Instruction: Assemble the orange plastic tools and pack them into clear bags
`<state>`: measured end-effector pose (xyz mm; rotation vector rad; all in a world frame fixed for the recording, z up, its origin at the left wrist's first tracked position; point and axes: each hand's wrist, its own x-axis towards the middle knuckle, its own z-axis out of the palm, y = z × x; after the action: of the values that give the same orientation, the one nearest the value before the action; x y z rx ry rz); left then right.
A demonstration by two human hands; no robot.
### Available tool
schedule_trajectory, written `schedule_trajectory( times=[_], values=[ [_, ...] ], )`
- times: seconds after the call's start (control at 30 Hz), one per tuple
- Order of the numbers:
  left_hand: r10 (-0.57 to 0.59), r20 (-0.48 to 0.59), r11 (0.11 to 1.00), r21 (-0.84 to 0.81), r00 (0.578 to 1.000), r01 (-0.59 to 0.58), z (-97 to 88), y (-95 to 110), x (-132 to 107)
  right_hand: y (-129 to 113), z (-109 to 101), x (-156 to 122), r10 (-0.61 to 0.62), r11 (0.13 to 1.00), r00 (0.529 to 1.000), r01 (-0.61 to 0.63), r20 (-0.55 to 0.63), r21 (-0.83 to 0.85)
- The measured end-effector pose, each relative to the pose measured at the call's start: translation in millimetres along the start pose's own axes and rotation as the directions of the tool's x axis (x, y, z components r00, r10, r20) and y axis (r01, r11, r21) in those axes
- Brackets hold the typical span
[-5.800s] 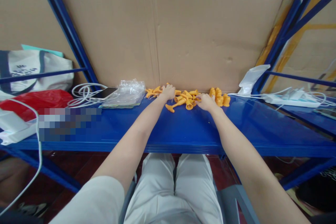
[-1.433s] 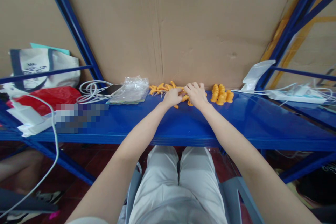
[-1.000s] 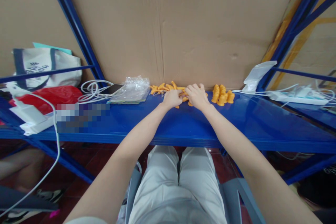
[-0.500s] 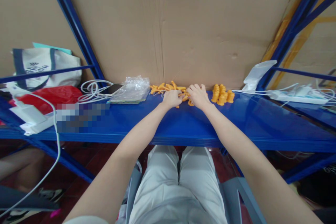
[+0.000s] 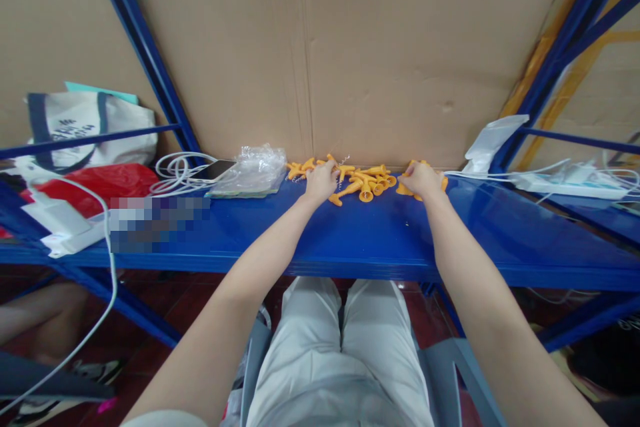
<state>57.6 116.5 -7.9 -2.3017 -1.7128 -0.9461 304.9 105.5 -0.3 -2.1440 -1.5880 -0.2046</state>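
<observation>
My left hand (image 5: 321, 183) is closed at the left part of a loose pile of yellow plastic corkscrew parts (image 5: 366, 185). A yellow handle with a metal spiral (image 5: 344, 161) shows by its fingertips. Several pile pieces have flared, cup-like ends that face me. To the right, my right hand (image 5: 423, 180) is over a group of yellow plastic pieces (image 5: 443, 184), its fingers curled down onto one of them. The hand hides most of that group.
A cardboard sheet (image 5: 380, 67) stands behind the blue shelf (image 5: 370, 240). Left of the pile lie clear plastic bags (image 5: 255, 170), a phone (image 5: 220, 168) and a coiled white cable (image 5: 177, 173). On the right are a white pouch (image 5: 493, 143) and a power strip (image 5: 575, 185).
My right hand has moved right from the pile to the group of yellow pieces. My left hand has shifted slightly left, and more of the pile shows between the hands.
</observation>
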Motion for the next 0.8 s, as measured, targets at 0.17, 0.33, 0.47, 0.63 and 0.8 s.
schedule_trajectory(
  times=[0.17, 0.33, 0.47, 0.63, 0.8],
  values=[
    [0.024, -0.065, 0.999, -0.038, 0.998, -0.027, 0.2, -3, 1, 5, 2, 2, -0.011, 0.997, 0.995, 0.019, 0.100, -0.076],
    [0.013, -0.106, 0.998, -0.066, 0.994, -0.020, 1.1, -6, 2, 7, 3, 2, 0.006, 0.994, 0.992, 0.009, 0.129, -0.113],
    [-0.003, -0.071, 0.997, -0.075, 0.997, -0.002, 2.8, -8, 3, 10, 6, 4, 0.013, 0.992, 0.993, 0.002, 0.119, -0.124],
    [0.014, -0.120, 0.994, -0.107, 0.993, -0.027, 5.0, -9, 5, 14, 12, 8, -0.015, 0.987, 0.995, 0.030, 0.097, -0.155],
    [0.022, -0.117, 0.987, -0.157, 0.993, -0.040, 7.0, -9, 15, 14, 16, 8, -0.054, 0.984, 0.993, 0.071, 0.103, -0.164]
  ],
)
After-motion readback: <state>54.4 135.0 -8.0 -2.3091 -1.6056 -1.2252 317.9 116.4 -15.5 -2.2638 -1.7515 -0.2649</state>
